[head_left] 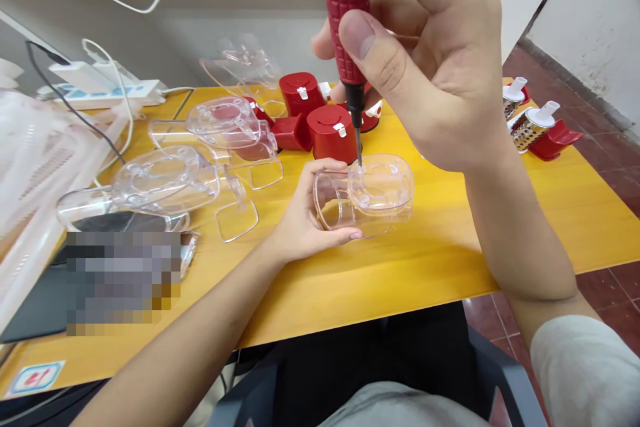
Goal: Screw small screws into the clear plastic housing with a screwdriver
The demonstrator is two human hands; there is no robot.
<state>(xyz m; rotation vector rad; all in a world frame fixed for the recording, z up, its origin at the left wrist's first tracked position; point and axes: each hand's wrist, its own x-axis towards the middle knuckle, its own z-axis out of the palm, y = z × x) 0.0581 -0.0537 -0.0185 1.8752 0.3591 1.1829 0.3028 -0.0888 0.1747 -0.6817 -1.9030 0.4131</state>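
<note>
From my distant place I look through the head camera, and nearest to me is the left hand, closed around a clear plastic housing at the middle of the frame. Its fingers wrap the housing from below, I think so that it cannot turn or slip, but I cannot tell if it also rests on the table. The right hand is clamped on a red-handled screwdriver, which stands nearly upright at upper centre, and the metal tip seems to touch the top of the housing; this upright hold probably lets the hand press straight down. Just behind are red plastic cylinders, grouped close, perhaps to stay within reach, and more clear plastic parts lie to the left on the yellow table. Farther, at upper left, is a power strip, and at upper right, near the table's far corner, stand metal drum graters with white caps.
</note>
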